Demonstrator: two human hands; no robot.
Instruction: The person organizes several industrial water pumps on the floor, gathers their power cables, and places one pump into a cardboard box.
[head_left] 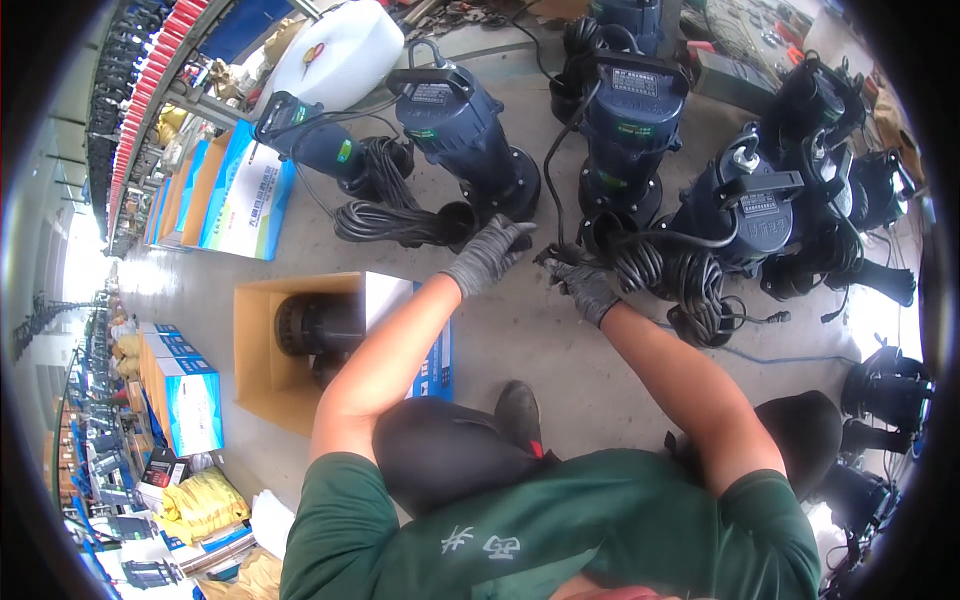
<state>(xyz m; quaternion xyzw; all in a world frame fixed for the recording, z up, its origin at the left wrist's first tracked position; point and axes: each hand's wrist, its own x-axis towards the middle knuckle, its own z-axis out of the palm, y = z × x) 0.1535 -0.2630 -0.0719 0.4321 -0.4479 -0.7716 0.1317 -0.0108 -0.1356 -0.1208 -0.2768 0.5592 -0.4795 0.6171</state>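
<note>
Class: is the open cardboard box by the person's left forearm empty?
Not empty: a dark, rounded, pump-like machine shows inside the cardboard box.

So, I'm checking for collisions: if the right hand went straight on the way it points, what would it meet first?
The right hand would probably meet the left hand first: it lies ahead, toward the picture's upper left. Depth is unclear in this single view, so they might miss.
</note>
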